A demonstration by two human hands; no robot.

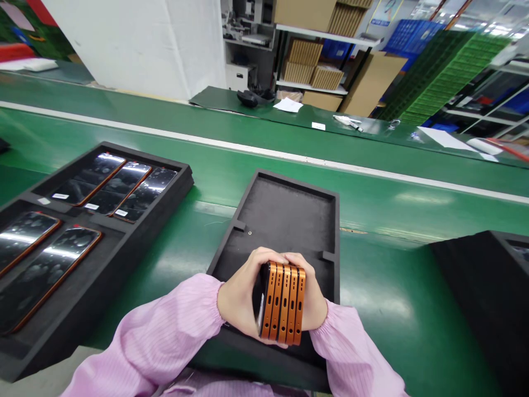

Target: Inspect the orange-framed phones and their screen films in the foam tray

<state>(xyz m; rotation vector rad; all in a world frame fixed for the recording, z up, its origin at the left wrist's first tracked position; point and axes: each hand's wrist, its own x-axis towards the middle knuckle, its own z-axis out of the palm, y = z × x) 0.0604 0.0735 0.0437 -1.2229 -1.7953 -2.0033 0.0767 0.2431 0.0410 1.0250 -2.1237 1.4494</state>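
Both hands clasp a stack of several orange-framed phones [284, 304], held on edge with the port ends facing me. My left hand [238, 300] wraps the stack's left side, fingers curled over the top. My right hand [313, 302] presses against its right side, fingers closed over the top too. The stack hovers over the near end of a black foam tray [289, 215], whose recess is bare. Pink sleeves cover both forearms.
A second black foam tray [136, 231] at the left holds several orange-framed phones lying screen up. Another black tray [487, 298] sits at the right edge. All rest on a green conveyor belt [392, 220]. Shelves with cardboard boxes and green and blue crates stand behind.
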